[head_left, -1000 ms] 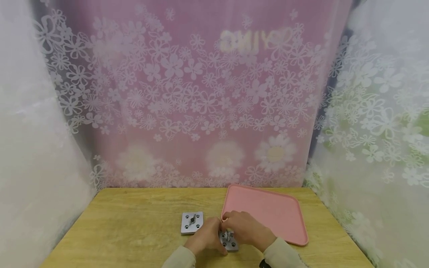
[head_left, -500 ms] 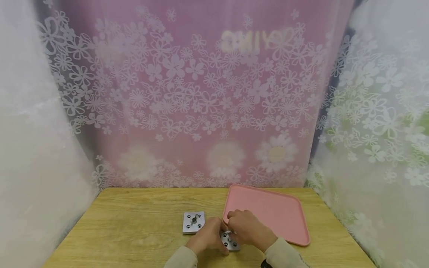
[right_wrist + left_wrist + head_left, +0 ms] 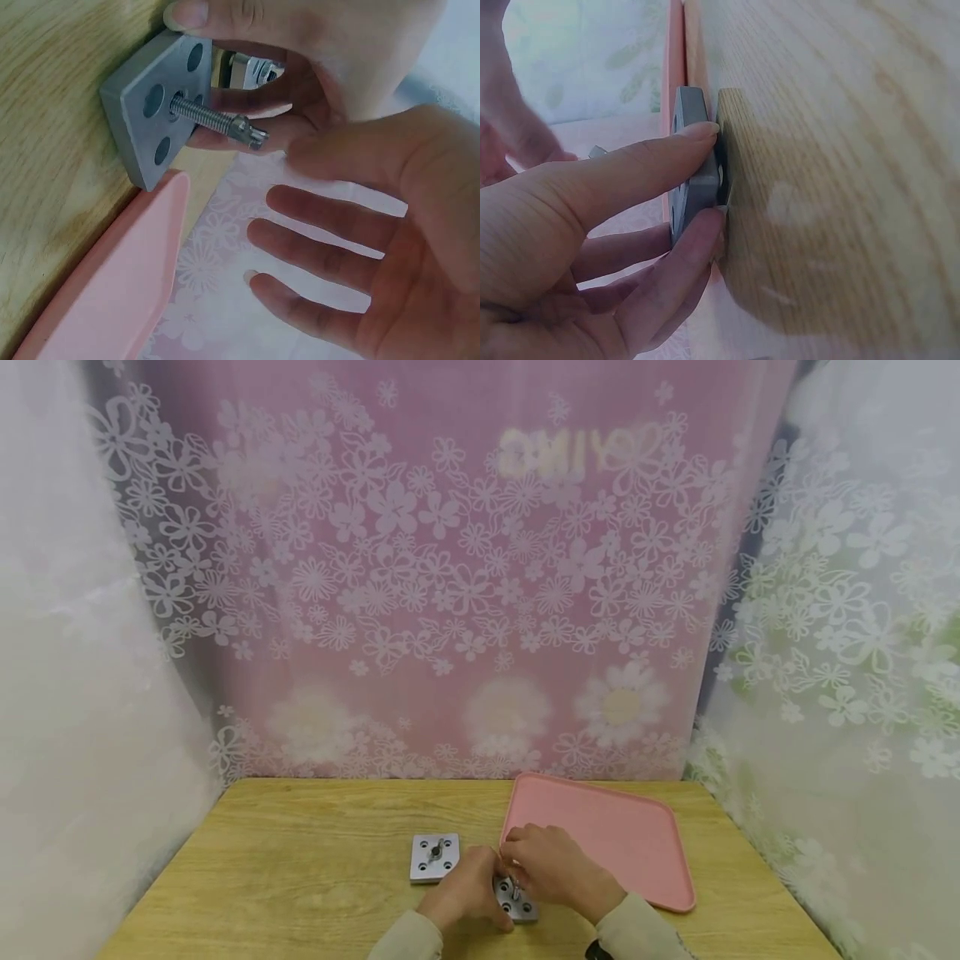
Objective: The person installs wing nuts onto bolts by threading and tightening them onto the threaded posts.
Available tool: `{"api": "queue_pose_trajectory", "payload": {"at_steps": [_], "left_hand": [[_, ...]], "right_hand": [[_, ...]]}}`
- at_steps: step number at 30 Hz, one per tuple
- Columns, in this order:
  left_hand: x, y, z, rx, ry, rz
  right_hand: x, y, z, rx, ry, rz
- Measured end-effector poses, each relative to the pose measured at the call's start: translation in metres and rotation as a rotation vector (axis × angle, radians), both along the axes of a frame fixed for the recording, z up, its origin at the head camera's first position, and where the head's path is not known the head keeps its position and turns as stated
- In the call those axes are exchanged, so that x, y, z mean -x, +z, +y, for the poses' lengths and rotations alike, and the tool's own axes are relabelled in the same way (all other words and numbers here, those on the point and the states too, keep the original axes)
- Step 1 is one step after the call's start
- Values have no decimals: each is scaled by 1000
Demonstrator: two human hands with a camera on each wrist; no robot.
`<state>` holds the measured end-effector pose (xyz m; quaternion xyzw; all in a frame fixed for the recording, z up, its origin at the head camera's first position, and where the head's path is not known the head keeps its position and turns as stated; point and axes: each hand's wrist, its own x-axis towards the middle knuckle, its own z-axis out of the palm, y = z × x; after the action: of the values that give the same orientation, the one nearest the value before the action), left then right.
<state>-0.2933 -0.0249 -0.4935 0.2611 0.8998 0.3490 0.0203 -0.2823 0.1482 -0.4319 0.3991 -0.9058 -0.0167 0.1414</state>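
Observation:
A square grey metal plate [image 3: 142, 105] with several holes is held on edge by my left hand [image 3: 471, 885], thumb on one side and fingertips on the other. A threaded bolt [image 3: 202, 114] sticks out of its middle, with a small metal nut-like piece [image 3: 246, 131] near its tip. My right hand [image 3: 397, 210] is beside that tip, fingers loosely spread and apart from it in the right wrist view. To the left lies a second square metal plate [image 3: 422, 867] with a wing nut [image 3: 435, 852] at its centre.
A pink tray [image 3: 600, 835] lies at the right, its near left corner close to both hands. Everything rests on a wood-grain table [image 3: 300, 860]. Behind it hangs a flowered curtain [image 3: 465, 568], with pale sheets at both sides.
My right hand's fingers have lifted and shifted slightly at the bolt. My left hand keeps hold of the plate. The head view has drifted a little.

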Motion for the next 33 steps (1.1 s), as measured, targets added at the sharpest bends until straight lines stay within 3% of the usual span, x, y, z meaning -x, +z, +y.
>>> {"api": "queue_pose_trajectory", "payload": {"at_steps": [5,13,21,33], "left_hand": [[1,1,0,-2,16,-32],[2,3,1,-5,28,-36],[0,2,0,3,-2,-15],[1,1,-1,-8,-17,-30]], "right_hand": [[-1,0,1,-33,21,-78],[0,-2,2,-51,28,-86],[2,-8,3,-49,1,-106],[-2,-10,-2,-112,-62,-24]]}}
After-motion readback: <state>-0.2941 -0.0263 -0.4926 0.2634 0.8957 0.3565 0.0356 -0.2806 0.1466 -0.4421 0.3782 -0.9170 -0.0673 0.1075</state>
